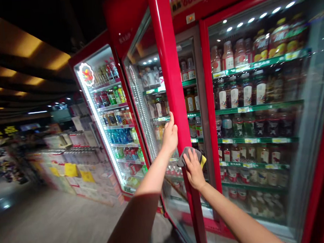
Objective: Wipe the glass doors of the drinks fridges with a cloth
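Observation:
A red-framed glass fridge door (166, 58) stands swung open, its edge toward me. My left hand (170, 137) is at the left side of this frame, gripping it about midway up; some of its fingers are hidden. Lower down, my right hand (194, 170) presses a grey cloth (184, 157) with a yellow side against the door's edge. The cloth wraps partly around the frame under my spread fingers. Behind the door, bottles (187, 69) stand on the fridge shelves.
On the right is a closed fridge door (212, 132) with rows of bottled drinks behind its glass. Another lit drinks fridge (94, 104) stands to the left. Stacked boxes (78, 160) with yellow tags line the aisle beside the grey floor (55, 221).

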Motion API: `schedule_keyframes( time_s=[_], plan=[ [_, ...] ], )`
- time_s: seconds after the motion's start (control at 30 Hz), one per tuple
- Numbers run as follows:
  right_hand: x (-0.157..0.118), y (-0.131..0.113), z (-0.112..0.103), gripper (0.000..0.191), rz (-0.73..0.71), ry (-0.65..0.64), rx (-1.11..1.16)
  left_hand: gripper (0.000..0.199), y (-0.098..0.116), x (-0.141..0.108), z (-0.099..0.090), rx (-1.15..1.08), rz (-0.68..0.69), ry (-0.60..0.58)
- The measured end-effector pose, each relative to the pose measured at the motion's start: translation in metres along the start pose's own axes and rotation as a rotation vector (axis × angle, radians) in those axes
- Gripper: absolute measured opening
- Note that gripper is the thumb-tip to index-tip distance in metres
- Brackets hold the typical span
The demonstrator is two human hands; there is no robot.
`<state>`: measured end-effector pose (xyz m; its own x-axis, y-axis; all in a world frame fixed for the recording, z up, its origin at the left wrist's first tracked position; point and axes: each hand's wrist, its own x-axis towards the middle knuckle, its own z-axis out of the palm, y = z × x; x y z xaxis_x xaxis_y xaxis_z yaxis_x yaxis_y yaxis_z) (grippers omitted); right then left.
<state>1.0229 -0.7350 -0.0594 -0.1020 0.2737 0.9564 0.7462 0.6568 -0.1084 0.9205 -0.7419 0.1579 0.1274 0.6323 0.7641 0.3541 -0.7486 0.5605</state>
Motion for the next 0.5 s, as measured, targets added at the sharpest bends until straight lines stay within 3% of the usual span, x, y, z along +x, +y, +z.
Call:
schedule_keyframes(
  time_s=[0.07, 0.3, 0.4, 0.5],
  plan=[
    [0.034, -0.013, -0.007, 0.095, -0.055, 0.005, 0.038, 0.059, 0.004, -0.011, -0.019, -0.046, -0.004, 0.038],
    [0.205, -0.063, -0.031, 0.088, -0.229, 0.076, 0.225, 0.061, 0.018, -0.051, -0.09, -0.187, -0.079, 0.167],
    [0.251, -0.089, -0.027, 0.081, -0.282, 0.121, 0.326, 0.062, 0.015, -0.066, -0.112, -0.101, -0.083, 0.242],
    [0.276, -0.118, -0.019, 0.076, -0.286, 0.147, 0.388, 0.064, 0.01, -0.078, -0.129, 0.104, -0.085, 0.301]
  ],
)
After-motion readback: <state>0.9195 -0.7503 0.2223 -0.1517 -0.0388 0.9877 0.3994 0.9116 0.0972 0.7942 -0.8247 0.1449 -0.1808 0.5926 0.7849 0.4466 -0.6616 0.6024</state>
